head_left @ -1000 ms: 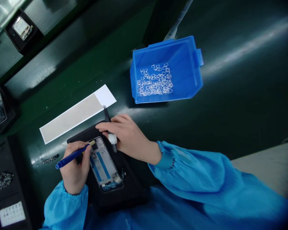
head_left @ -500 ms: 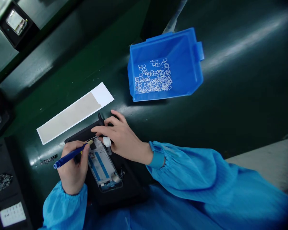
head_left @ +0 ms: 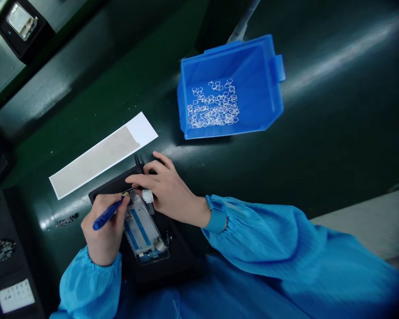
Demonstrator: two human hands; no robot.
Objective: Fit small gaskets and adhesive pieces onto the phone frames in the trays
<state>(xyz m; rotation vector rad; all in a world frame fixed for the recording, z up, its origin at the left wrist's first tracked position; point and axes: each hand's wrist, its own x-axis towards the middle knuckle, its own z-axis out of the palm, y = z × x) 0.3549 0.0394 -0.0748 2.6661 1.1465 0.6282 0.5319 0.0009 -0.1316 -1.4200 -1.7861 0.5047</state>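
Note:
A phone frame [head_left: 142, 232] with a blue stripe lies in a black fixture [head_left: 173, 261] in front of me. My left hand [head_left: 103, 235] is closed round a blue stick tool [head_left: 108, 214] whose pale tip touches the frame's top corner. My right hand [head_left: 168, 190] rests on the fixture's top edge, fingers closed on black tweezers [head_left: 138, 160] with a white collar [head_left: 148, 196]. The tweezers' tip points away from me. Both arms wear blue sleeves.
A blue bin [head_left: 229, 88] with several small clear square parts stands behind my right hand. A long white and grey strip [head_left: 99, 155] lies on the dark green table [head_left: 319, 133]. Black trays [head_left: 6, 270] with small parts sit at the left; another fixture [head_left: 20, 22] is at the far left.
My left hand has swung the blue stick up steeper, keeping its tip on the frame's top corner. My right hand drew the tweezers back toward the frame, then held still.

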